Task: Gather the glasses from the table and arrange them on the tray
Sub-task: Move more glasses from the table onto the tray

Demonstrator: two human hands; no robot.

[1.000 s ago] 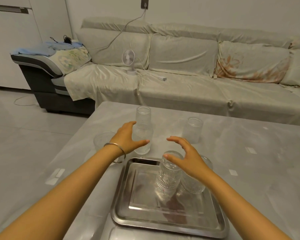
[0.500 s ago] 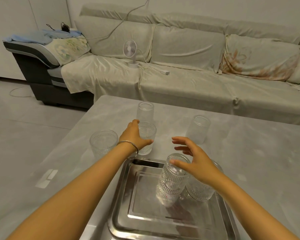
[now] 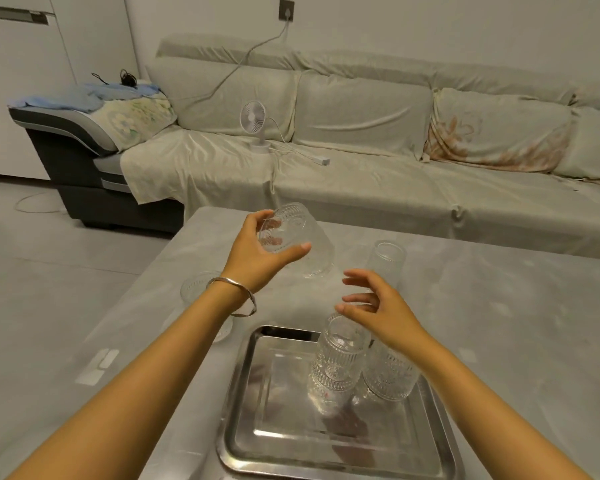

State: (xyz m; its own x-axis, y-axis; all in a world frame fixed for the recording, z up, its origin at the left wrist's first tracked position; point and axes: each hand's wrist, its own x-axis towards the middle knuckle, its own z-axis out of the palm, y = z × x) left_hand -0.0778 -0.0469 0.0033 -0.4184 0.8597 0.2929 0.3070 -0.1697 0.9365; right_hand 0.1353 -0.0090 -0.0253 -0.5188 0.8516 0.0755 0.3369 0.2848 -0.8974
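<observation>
My left hand (image 3: 257, 252) is shut on a ribbed clear glass (image 3: 293, 233), which hangs tilted above the far left part of the grey table (image 3: 506, 341), its base turned toward me. My right hand (image 3: 378, 308) hovers open, fingers spread, just above the back of the steel tray (image 3: 278, 396). Two ribbed glasses stand on the tray's back right: one (image 3: 338, 358) toward the middle, the other (image 3: 388, 375) partly under my right wrist. Another glass (image 3: 385, 259) stands on the table beyond my right hand. A further glass (image 3: 196, 289) stands at the left, partly hidden by my left wrist.
The table's left edge drops to a tiled floor (image 3: 49, 306). Behind the table runs a long covered sofa (image 3: 378, 188) with a small white fan (image 3: 253, 117) and its cable on the seat. The tray lies at the table's near edge.
My left hand has closed on the glass and lifted it off the table, tipping it. My right hand has risen slightly off the tray's glasses and stays open.
</observation>
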